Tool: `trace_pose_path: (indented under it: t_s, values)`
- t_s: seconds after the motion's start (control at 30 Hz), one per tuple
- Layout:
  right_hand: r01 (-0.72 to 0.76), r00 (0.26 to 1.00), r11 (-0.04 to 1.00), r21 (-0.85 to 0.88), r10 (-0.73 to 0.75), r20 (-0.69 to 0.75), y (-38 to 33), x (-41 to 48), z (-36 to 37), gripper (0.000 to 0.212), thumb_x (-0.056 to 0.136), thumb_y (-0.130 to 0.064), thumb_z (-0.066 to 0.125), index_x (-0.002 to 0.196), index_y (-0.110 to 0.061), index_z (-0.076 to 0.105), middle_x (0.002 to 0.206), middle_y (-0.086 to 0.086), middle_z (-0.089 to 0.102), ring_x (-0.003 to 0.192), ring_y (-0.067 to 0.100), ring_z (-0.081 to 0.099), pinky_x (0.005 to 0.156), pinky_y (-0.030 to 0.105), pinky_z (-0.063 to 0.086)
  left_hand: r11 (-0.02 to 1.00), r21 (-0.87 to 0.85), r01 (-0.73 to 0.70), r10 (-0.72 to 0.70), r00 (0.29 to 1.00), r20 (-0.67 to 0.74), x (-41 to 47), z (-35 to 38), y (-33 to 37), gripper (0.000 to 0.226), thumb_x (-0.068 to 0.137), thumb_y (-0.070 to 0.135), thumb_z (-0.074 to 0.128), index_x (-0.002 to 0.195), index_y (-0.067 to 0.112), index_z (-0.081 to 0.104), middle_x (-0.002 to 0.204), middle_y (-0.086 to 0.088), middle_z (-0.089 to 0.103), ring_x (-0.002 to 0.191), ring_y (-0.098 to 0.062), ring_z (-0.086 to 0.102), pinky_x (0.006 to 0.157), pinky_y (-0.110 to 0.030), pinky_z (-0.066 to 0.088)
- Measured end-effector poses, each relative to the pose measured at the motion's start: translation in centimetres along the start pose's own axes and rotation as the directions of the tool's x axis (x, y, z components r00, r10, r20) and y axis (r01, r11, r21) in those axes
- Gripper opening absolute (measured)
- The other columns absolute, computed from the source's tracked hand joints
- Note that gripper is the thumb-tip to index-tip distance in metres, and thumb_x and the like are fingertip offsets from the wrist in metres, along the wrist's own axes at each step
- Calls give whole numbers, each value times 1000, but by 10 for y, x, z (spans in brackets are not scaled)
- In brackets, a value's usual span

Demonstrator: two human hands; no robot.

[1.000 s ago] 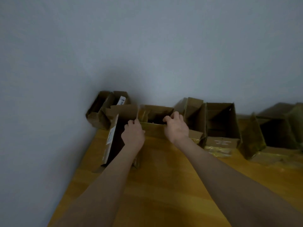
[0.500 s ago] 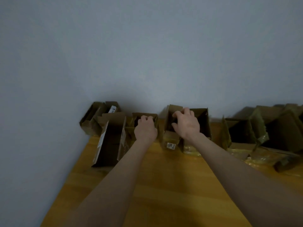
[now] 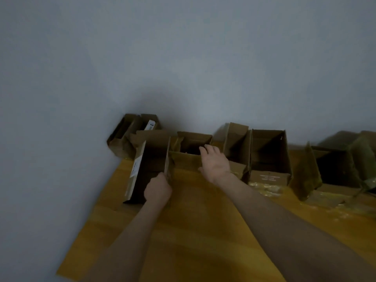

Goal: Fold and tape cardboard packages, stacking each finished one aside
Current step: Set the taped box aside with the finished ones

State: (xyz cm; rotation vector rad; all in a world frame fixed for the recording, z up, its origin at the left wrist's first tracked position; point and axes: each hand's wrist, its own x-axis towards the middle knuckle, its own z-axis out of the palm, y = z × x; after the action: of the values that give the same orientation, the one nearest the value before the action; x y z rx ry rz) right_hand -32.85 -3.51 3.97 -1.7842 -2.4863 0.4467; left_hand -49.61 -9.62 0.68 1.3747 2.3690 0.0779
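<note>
Head view, both bare forearms reaching forward over the wooden table (image 3: 203,231) toward a row of open cartons set against the grey wall (image 3: 183,58); the left hand (image 3: 157,190) is drawn into a fist, knuckles up, its fingers curled on the near end of the upright right side panel (image 3: 167,159) of the long carton (image 3: 149,165), whose dark open interior lies just left of the grip; the right hand (image 3: 214,164) lies further forward, palm down, fingers nearly straight and spread, resting on the near wall of the small carton (image 3: 186,159), fingertips (image 3: 203,149) at the rim of its opening, grasping nothing; long and small cartons stand side by side, whether touching cannot be told; a corner carton (image 3: 126,133) sits behind the long one; a flapped carton (image 3: 237,143) and a labelled carton (image 3: 268,153) stand just right of the right hand; further cartons (image 3: 335,167) lie near the right edge.
</note>
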Motion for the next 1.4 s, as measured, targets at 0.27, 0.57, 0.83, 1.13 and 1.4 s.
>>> trace_pose_path:
  t_s: [0.27,0.57,0.83,1.13,1.4]
  values:
    - [-96,990,981,-168,112,88,-12,46,11,30,96,-12,48,66,-18,50,71,0,57,70,20,57,69,33,49,981,25,-194,195,976,-98,-8,8,9,11,99,17,43,94,14,53,77,2,59,59,-11,54,51,-24,45]
    - [-115,992,981,159,103,78,-8,63,-8,32,102,-33,39,129,-19,49,122,8,58,111,29,57,83,41,50,946,-161,-283,276,959,-65,50,2,60,49,96,20,52,142,17,37,122,-7,62,101,-23,62,80,-34,52]
    - [-23,965,991,129,56,-257,62,-8,-40,79,79,-67,58,140,-21,37,138,5,41,126,24,39,103,40,39,750,61,-659,638,696,-330,-5,-1,112,57,92,19,54,145,13,35,147,-8,40,138,-21,33,112,-35,31]
    - [-258,963,941,-219,268,14,158,-87,-16,50,91,-31,59,138,-24,43,136,4,47,130,27,37,110,41,31,571,465,-676,754,657,29,-34,53,157,30,90,28,58,121,28,58,124,4,60,123,-17,47,116,-42,22]
    - [-188,982,966,-178,182,-51,188,-89,-29,51,92,-37,57,139,-25,41,136,7,45,129,29,35,105,42,34,737,350,-579,667,708,-232,-61,60,197,53,90,24,57,141,18,41,139,-6,48,131,-23,40,113,-42,29]
